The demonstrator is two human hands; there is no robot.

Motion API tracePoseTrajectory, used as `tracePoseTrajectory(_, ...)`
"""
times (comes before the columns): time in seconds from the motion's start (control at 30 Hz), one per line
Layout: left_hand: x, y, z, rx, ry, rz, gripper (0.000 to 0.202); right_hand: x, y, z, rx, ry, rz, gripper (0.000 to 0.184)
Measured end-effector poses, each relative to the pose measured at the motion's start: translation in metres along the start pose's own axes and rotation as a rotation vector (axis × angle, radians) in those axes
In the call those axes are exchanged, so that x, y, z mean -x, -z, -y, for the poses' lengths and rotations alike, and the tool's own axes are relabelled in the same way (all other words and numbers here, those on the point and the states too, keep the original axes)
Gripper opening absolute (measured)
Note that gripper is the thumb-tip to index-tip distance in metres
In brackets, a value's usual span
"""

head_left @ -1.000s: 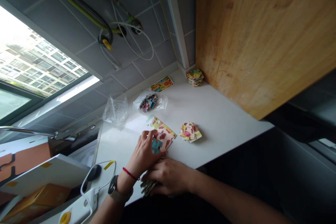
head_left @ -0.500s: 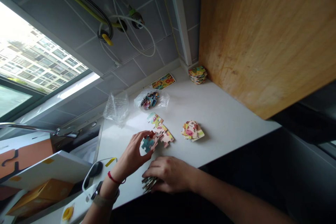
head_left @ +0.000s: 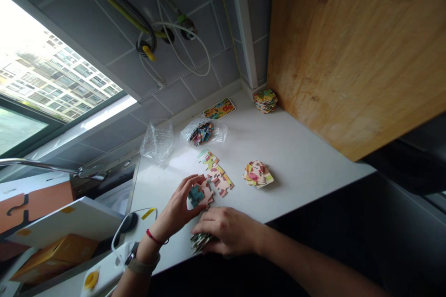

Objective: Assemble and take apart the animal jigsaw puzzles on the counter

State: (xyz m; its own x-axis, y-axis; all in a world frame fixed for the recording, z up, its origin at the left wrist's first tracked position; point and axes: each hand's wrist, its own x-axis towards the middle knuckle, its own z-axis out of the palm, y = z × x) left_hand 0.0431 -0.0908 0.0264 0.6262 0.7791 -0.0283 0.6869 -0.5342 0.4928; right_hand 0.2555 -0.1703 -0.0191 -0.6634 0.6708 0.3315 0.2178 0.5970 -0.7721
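My left hand (head_left: 177, 206) pinches a teal jigsaw piece (head_left: 195, 195) against the edge of a pink-and-white piece (head_left: 207, 193). Beside it lies a short row of joined, cow-patterned puzzle pieces (head_left: 216, 174). My right hand (head_left: 228, 231) rests on a small stack of puzzle pieces (head_left: 200, 243), mostly covering it. A second stack with a cartoon cow face (head_left: 257, 174) sits farther along the white counter (head_left: 296, 167). A red string and a watch circle my left wrist.
A plastic bag of loose pieces (head_left: 201, 132), an empty clear bag (head_left: 157, 144), a picture card (head_left: 218, 108) and a corner stack of pieces (head_left: 265, 101) lie on the counter. A wooden board (head_left: 351, 55) overhangs it. A tiled wall, hoses and a faucet (head_left: 52, 166) surround it.
My left hand has lifted off the cow-patterned pieces, carrying the teal piece, and the row of pieces now shows. My right hand stays on its stack, and the view has drifted slightly.
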Motion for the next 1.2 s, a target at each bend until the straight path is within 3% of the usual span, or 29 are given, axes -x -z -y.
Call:
tracePoseTrajectory(0.2, 0.004, 0.002, 0.009, 0.124, 0.087, -0.014, 0.074, 0.0, 0.002, 0.002, -0.015, -0.013, 0.0, 0.04)
tracePoseTrajectory(0.37, 0.006, 0.006, 0.016, 0.172, 0.108, -0.029, 0.057, 0.0, 0.004, 0.002, -0.009, -0.004, 0.005, 0.042)
tracePoseTrajectory(0.77, 0.012, 0.02, 0.024, -0.104, 0.054, -0.077, 0.044, 0.0, 0.003, 0.002, -0.024, -0.037, 0.003, 0.043)
tracePoseTrajectory(0.97, -0.005, 0.021, 0.013, -0.093, -0.008, -0.165, 0.042, 0.001, 0.003, 0.002, -0.022, -0.047, 0.006, 0.044)
tracePoseTrajectory(1.2, -0.025, 0.007, 0.008, -0.016, -0.009, 0.004, 0.068, 0.0, 0.004, 0.002, 0.0, -0.045, 0.015, 0.044)
